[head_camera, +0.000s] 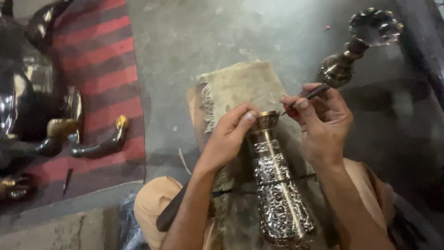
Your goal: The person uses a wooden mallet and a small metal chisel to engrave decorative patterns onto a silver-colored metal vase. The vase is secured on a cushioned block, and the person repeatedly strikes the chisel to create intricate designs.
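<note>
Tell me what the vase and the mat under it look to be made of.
Vase: likely metal, brass-toned with silvery engraved panels; it shines and shows a polished golden neck. Mat: seemingly woven cloth, dull beige, with a frayed fringe along its edge.

No printed package, label, sign or screen shows anywhere in this view. The nearest thing to packaging is a crumpled bluish clear plastic wrapper [128, 227], lying at the bottom edge of the grey concrete floor [194, 37], just below the near corner of the red and dark striped woven mat [101, 78]. It bears no visible marking.
</note>
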Tool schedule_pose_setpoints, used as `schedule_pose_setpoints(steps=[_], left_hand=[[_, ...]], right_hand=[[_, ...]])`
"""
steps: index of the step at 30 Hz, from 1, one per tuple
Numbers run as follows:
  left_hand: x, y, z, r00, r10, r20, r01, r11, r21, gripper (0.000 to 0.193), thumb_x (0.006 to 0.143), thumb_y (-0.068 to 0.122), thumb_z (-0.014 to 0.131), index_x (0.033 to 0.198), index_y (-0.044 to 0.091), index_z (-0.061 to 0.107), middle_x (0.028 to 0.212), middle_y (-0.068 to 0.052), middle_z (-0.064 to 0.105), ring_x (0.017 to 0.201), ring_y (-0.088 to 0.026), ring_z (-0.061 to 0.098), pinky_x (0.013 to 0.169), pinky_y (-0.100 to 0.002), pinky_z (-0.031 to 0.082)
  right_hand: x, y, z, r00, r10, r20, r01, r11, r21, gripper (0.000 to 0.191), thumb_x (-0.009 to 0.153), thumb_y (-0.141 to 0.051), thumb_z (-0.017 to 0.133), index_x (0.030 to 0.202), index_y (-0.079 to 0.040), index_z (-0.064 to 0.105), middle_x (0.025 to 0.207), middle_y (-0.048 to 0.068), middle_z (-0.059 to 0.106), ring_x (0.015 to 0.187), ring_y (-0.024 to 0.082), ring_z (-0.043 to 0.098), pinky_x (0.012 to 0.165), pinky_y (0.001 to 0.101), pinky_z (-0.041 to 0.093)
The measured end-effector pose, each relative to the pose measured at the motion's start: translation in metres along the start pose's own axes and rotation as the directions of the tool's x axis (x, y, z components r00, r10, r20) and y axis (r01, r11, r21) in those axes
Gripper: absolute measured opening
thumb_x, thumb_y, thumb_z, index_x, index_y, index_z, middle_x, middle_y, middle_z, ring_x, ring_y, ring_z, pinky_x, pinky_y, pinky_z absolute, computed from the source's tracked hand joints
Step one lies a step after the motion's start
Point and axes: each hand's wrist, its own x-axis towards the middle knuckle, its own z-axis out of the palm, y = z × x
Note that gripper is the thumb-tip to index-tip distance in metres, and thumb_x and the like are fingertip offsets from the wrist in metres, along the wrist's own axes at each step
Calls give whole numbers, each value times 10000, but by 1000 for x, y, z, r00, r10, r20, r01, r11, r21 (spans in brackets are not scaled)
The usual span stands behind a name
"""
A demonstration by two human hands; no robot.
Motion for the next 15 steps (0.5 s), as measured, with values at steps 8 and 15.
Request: schedule_pose_setpoints(steps=[8, 15], left_hand=[[-43, -7, -3, 890, 299, -344, -92, 857, 506, 245, 1048, 140, 545, 1230, 24, 660, 1208, -148, 696, 1163, -266, 659, 1030, -347, 486], [-148, -27, -50, 887, -406, -217, 460, 759, 460, 616, 814, 235, 791, 1377, 84, 589, 1165, -175, 722, 1081, -277, 684, 898, -369, 506]], right_hand=[[-4, -27, 23, 948, -17, 319, 153, 901, -406, 214, 1001, 83, 646, 1204, 17, 661, 1040, 123, 768, 1004, 161, 758, 914, 278, 641], [8, -37, 25, 822, -111, 559, 496, 624, -604, 267, 961, 14, 744, 1216, -11, 665, 1103, 103, 778, 1017, 144, 770, 863, 259, 639]])
